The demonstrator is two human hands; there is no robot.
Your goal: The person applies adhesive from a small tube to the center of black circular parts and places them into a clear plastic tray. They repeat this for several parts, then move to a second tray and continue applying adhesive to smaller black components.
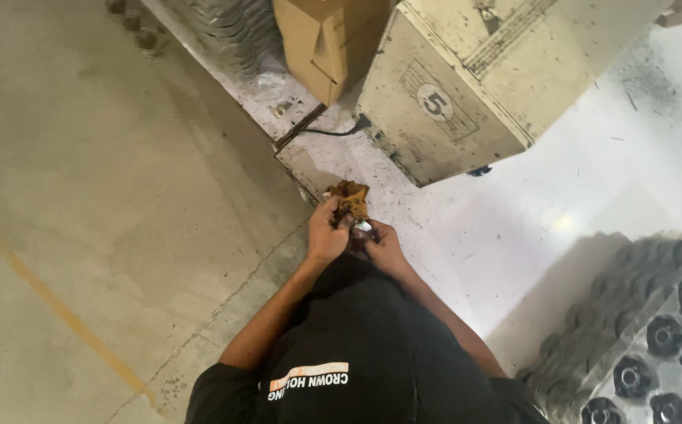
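The rag is brownish-orange, crumpled and stained, bunched above both hands with its long side running away from the person toward the beige machine. The left hand grips the rag, fingers closed; the right hand pinches a small shiny metal piece against it.

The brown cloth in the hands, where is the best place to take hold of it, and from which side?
Probably the crumpled upper end of the brown cloth, approached from above. That end sticks up free beyond the left hand, while the lower part is bunched between both hands around a small shiny part by the right hand. The cloth is soft, so a pinch on a fold should hold.
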